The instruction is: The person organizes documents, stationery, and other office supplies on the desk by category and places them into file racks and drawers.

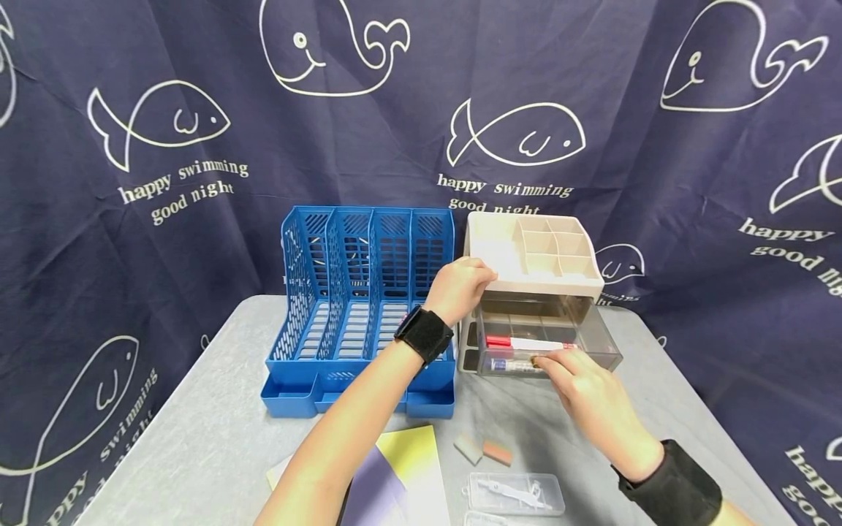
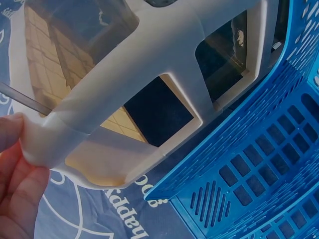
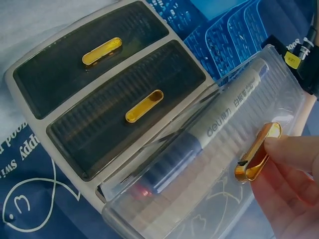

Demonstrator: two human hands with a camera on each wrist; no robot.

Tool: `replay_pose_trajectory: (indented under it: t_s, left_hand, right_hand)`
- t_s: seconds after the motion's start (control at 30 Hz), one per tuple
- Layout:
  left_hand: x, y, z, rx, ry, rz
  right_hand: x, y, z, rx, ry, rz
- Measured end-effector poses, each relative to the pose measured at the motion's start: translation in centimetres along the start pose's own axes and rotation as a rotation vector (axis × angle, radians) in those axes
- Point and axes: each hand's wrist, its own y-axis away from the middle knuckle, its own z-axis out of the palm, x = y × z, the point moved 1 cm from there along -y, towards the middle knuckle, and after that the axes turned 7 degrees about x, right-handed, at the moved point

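A white desktop drawer organizer (image 1: 503, 248) with a compartmented top stands at the right. My left hand (image 1: 458, 288) grips its upper front-left corner, thumb and fingers pinching the rim in the left wrist view. The clear top drawer (image 1: 595, 358) is pulled out. My right hand (image 1: 585, 391) pinches that drawer's gold handle (image 3: 256, 154) between thumb and fingers. Inside lie a red-capped marker (image 1: 529, 343) and a blue-and-white whiteboard marker (image 3: 219, 119). Two lower drawers, each with a gold handle (image 3: 144, 106), are closed in the right wrist view.
A blue file rack (image 1: 362, 369) stands left of the organizer. In front lie two small eraser-like blocks (image 1: 497, 452), a clear case (image 1: 516, 494) with a white compass-like tool, and yellow, purple and white sheets or booklets (image 1: 411, 467). A dark printed curtain (image 1: 368, 146) hangs behind.
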Motion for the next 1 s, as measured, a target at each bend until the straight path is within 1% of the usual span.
replay_pose_trajectory:
  t_s: [0.53, 0.83, 1.0]
  left_hand:
    - [-0.1, 0.0, 0.2, -0.016, -0.006, -0.005]
    - [-0.1, 0.0, 0.3, -0.011, -0.009, -0.012]
    - [0.0, 0.0, 0.2, 0.000, -0.014, -0.001]
  right_hand:
    - [1.2, -1.1, 0.8, -0.030, -0.012, 0.013]
    - [2.2, -1.8, 2.0, -0.051, 0.013, 0.045]
    - [2.9, -2.3, 2.8, -0.039, 0.016, 0.073]
